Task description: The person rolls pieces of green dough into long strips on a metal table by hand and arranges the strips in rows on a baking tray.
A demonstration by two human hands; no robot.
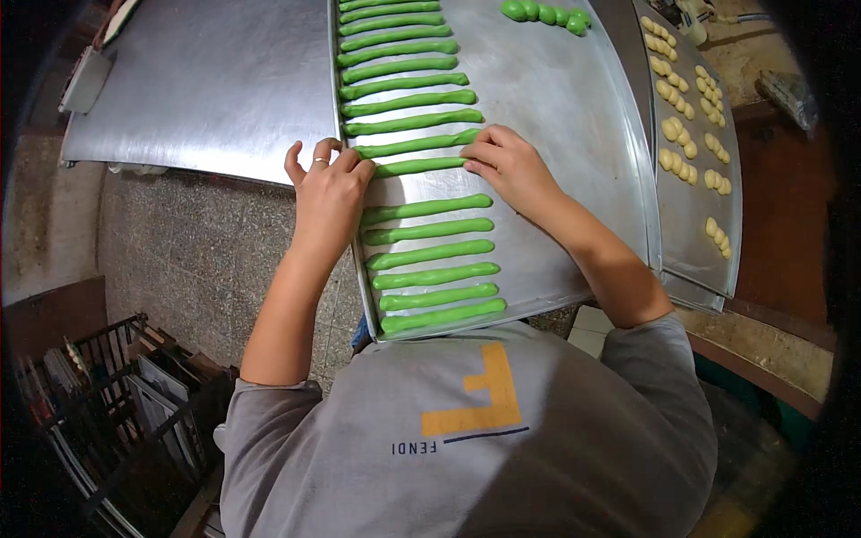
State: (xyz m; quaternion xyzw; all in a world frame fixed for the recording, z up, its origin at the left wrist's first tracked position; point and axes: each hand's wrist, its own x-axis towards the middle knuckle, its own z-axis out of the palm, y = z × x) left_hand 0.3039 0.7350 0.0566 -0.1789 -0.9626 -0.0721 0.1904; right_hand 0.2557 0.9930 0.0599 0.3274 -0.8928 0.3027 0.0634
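Note:
A metal baking tray [574, 134] lies in front of me with several long green dough strips laid side by side in a column. My left hand [327, 193], with a ring on one finger, pinches the left end of one green dough strip [417, 166] near the middle of the column. The fingertips of my right hand [511, 170] hold that strip's right end. The strip lies flat on the tray between both hands. More strips sit above it and below it [430, 273]. A few green dough balls [543, 13] rest at the tray's far end.
A bare metal tray [206, 81] lies to the left. To the right, another tray [708, 233] carries several pale yellow twisted dough pieces [677, 130]. A speckled stone surface [197, 251] shows below the left tray. A dark wire rack [108, 394] with papers stands at lower left.

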